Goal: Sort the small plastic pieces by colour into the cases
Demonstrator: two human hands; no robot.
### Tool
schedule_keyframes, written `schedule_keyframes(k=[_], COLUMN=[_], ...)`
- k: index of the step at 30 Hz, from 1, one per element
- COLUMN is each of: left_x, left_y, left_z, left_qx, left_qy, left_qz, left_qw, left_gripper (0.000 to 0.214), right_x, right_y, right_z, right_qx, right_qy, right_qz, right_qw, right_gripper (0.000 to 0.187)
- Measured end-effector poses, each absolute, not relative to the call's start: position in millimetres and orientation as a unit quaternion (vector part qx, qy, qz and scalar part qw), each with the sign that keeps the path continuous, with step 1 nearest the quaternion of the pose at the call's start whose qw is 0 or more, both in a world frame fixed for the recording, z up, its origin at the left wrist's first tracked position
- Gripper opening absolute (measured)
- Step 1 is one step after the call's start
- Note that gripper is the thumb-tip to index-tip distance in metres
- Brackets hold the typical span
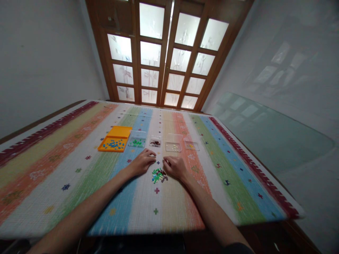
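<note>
My left hand [144,161] rests on the striped tablecloth just in front of the small boxes, its fingers curled inward. Facing it, my right hand [175,166] has thumb and fingers drawn together. Whatever either hand holds, if anything, is too small or hidden to make out. Between and slightly nearer than the hands lies a mixed pile of small pieces [159,175], mostly green and dark brown, with some blue and pale ones. Beyond the hands stands a box of dark brown pieces [155,143], flanked by a box of green pieces [137,142] and a box of pale pieces [173,146].
An orange box [100,146] with its lid open holds blue pieces at the left of the row. At the right end is a clear box of yellow-orange pieces [191,145]. The tablecloth [156,222] covers the table. Wooden doors with glass panes [149,54] stand behind.
</note>
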State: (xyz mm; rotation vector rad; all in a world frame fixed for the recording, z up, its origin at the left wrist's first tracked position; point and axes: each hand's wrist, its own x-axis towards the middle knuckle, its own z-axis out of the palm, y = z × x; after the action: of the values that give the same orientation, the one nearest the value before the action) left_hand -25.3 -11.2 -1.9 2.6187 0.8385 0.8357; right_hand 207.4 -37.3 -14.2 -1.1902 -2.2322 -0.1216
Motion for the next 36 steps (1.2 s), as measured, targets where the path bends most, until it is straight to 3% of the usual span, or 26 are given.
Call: schedule_keyframes(k=[5, 10, 16, 26, 36], left_x=[-24.9, -26.2, -46.6, -81.0, -86.6], left_y=[-12.7, -13.5, 3.7, 29.7, 31.4], left_z=[-5.1, -3.4, 5.2, 2.6, -1.4], left_qx=[0.905, 0.901, 0.840, 0.743, 0.757], left_qy=[0.285, 0.290, 0.404, 0.545, 0.519], left_qz=[0.290, 0.299, 0.355, 0.388, 0.397], left_qw=[0.126, 0.122, 0.072, -0.025, 0.002], left_gripper=[0.021, 0.019, 0.016, 0.020, 0.021], right_x=[206.0, 203.4, 203.8, 218.3, 219.6], right_y=[-38.2, -39.5, -42.5, -34.7, -34.3], right_z=[-12.9, -7.2, 3.3, 7.7, 12.9], right_qx=[-0.448, -0.482, -0.430, -0.463, -0.467], right_qy=[-0.839, -0.794, -0.824, -0.824, -0.829], right_qz=[-0.029, 0.106, 0.240, 0.183, 0.214], right_qw=[0.308, 0.355, 0.281, 0.269, 0.221], right_gripper=[0.016, 0.019, 0.023, 0.030, 0.024])
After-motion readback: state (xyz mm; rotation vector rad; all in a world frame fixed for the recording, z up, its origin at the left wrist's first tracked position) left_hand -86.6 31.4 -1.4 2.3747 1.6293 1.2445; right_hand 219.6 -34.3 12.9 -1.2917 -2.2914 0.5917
